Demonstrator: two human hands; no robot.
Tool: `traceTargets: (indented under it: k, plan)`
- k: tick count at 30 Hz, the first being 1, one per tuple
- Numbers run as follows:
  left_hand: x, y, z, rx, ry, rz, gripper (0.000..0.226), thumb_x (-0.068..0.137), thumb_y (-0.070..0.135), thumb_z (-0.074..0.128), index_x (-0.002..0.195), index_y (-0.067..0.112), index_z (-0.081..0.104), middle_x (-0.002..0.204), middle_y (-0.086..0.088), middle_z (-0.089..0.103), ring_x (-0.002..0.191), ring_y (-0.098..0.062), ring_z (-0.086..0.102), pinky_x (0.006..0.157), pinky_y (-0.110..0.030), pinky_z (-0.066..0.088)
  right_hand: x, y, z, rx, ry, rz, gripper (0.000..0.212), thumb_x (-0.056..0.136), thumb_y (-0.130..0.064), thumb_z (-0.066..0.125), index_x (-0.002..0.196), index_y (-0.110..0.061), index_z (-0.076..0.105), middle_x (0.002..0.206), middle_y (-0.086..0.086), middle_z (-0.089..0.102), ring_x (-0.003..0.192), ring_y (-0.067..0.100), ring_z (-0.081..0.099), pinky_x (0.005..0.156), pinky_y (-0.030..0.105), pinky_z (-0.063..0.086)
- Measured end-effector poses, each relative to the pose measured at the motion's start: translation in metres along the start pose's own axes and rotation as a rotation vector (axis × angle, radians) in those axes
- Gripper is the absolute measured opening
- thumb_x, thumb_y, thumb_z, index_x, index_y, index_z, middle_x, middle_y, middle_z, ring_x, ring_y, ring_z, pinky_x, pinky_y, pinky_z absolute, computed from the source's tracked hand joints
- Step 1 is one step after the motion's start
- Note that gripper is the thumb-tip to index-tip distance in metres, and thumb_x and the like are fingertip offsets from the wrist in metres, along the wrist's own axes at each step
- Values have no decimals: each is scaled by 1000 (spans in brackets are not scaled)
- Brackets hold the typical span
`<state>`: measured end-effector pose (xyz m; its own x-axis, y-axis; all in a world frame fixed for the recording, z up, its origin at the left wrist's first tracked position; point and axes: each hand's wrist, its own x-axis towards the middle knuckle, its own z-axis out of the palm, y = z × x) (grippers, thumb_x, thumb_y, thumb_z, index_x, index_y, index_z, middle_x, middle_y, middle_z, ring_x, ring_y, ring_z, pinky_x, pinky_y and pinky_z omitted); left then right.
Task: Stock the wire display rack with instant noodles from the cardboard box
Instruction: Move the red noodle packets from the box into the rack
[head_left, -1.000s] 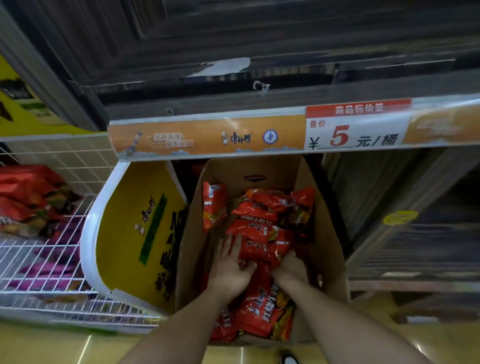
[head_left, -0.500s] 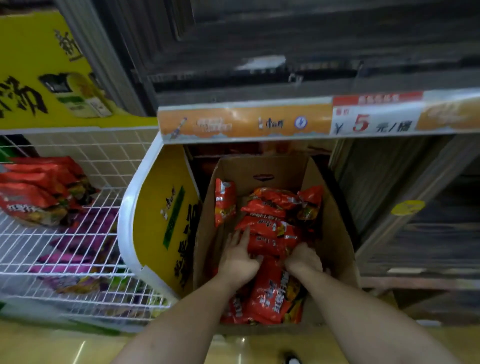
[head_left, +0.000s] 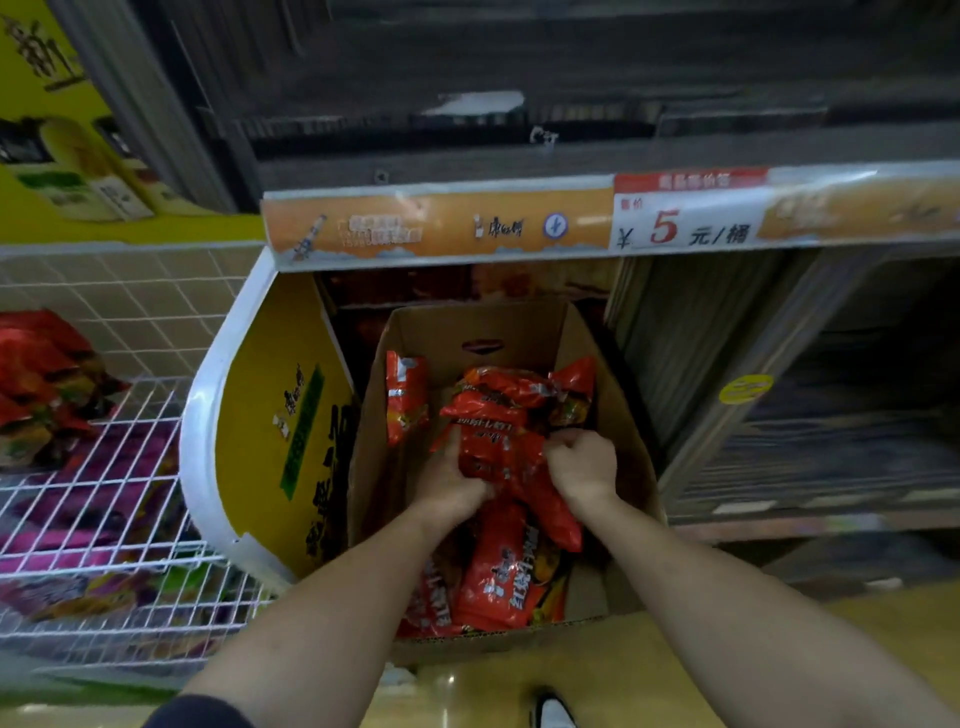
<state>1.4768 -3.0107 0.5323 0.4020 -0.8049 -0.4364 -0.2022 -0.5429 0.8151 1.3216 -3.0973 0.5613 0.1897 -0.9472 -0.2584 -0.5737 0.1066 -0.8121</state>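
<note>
1. Left hand (head_left: 452, 486) is down inside the brown cardboard box (head_left: 470, 325). Its fingers are curled round the left edge of a red shiny noodle packet (head_left: 491, 449).
2. Right hand (head_left: 579, 465) is closed like a fist. It pinches the right edge of the same packet, so both hands hold it.
3. That packet sits between the two hands, on top of a pile of more red packets (head_left: 498, 577) in the box. Its long side runs from far to near and leans a little to the right at the near end.
4. To the left of the box is the white wire rack (head_left: 109, 488), well apart from both hands. The left hand is the nearer one to it.
5. Between the box and the wire shelf stands a yellow side board with a white rim (head_left: 270, 415). So I think the packet must go up over the box wall and that board, and then left.
6. Some red bags (head_left: 41, 374) already lie at the far left of the rack, with purple bags (head_left: 78, 530) lower down.
</note>
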Motion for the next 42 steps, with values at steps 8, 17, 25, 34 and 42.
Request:
traceTargets:
  k: [8,17,25,34,42]
  plan:
    - [7,38,-30,-511,-294,-100,120,53,38,104,153,34,38,136,-5,66,122,-31,65,105,-56,51,7,-65,-44,704,-176,275,14,80,-19,58,67,-13,60,72,12,66,70,30,63,78,40,51]
    - [1,37,-42,-709,-134,-135,53,80,15,86,129,18,65,113,-6,78,110,-31,70,91,-53,57,30,-54,-22,545,-234,254,49,91,-52,61,121,-14,68,113,13,73,104,34,68,93,46,52]
    - [14,10,-47,-820,147,-206,53,79,20,86,128,23,65,116,-3,76,109,-29,70,104,-58,49,23,34,15,-346,-490,385,72,81,-19,82,145,-12,50,140,9,57,125,25,55,99,35,52]
    - [16,-8,-30,-829,165,-325,79,59,22,95,131,18,63,122,-4,73,119,-30,64,107,-57,47,11,46,50,-851,-628,196,86,74,-33,89,145,-13,46,144,6,55,134,23,53,107,29,46]
    - [13,19,-35,-934,316,-207,40,80,4,80,109,20,59,99,-3,68,91,-23,64,87,-39,47,9,-13,-16,-695,-538,80,68,77,-25,88,138,-18,59,143,2,55,130,21,54,92,26,52]
